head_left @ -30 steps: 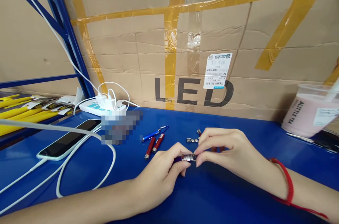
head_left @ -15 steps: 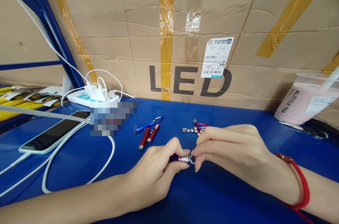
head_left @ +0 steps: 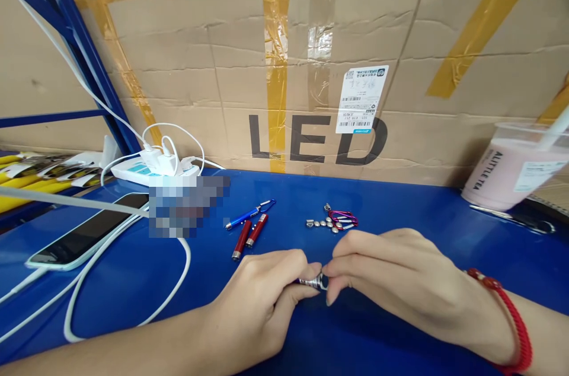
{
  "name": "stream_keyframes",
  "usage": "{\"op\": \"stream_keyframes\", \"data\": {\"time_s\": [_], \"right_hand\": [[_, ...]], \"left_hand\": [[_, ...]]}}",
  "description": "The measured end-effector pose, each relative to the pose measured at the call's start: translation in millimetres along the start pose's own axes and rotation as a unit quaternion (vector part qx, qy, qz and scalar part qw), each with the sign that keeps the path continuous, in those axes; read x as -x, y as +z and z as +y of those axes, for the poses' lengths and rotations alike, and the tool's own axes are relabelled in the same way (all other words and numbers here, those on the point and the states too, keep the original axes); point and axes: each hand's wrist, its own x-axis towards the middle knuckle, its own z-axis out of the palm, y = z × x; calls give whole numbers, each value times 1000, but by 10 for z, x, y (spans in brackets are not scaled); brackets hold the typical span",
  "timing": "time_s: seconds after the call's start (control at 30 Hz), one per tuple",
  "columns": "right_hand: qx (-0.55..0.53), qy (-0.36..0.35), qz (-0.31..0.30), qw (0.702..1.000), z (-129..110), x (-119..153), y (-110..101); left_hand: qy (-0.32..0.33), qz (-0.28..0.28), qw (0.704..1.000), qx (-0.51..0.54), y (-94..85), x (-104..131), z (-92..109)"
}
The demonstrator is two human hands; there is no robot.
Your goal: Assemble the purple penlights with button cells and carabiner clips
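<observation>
My left hand (head_left: 267,299) is closed around a small purple mini flashlight (head_left: 310,283) with a white printed label, and most of its barrel is hidden in the fingers. At its silver end, the thumb and fingertips of my right hand (head_left: 391,284) pinch the metal tip. Just beyond my hands lie several round button batteries (head_left: 329,223) and loose silver end caps (head_left: 310,223). Pink and purple carabiner clips (head_left: 344,219) rest beside them. Further left are a blue mini flashlight (head_left: 243,217) with its clip and two red mini flashlight barrels (head_left: 256,230).
A phone (head_left: 89,233) with white charging cables (head_left: 178,281) lies on the left of the blue table, near a power strip (head_left: 133,169). Behind stands a big taped cardboard box (head_left: 200,79). At right are a pink drink cup (head_left: 502,168) and a dark item with a metal ring (head_left: 528,220).
Both hands have shifted slightly down in view, still joined at the flashlight. More of the carabiner clips now shows above my right hand. The view has tilted a little.
</observation>
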Motion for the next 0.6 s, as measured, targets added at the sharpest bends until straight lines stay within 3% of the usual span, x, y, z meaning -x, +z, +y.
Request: {"op": "stream_keyframes", "data": {"time_s": [0.1, 0.2, 0.27, 0.33, 0.4, 0.47, 0.6], "right_hand": [[-29, 28, 33, 999, 10, -28, 31], [-127, 146, 54, 980, 2, -82, 75], [-207, 257, 30, 944, -5, -114, 100], [-281, 362, -23, 888, -6, -136, 112], [-326, 424, -68, 842, 5, -152, 110], [-344, 445, -92, 822, 33, -162, 100], [-387, 415, -104, 817, 140, -154, 86]], "left_hand": [[3, 17, 1000, 1, 7, -8, 0], [-5, 29, 1000, 6, 18, -24, -4], [-12, 33, 999, 14, 25, -31, -6], [-16, 30, 999, 12, 28, -33, -8], [-20, 20, 1000, 8, 26, -34, -8], [-30, 11, 999, 11, 22, -38, -4], [-72, -9, 997, 39, 24, -59, 9]]}}
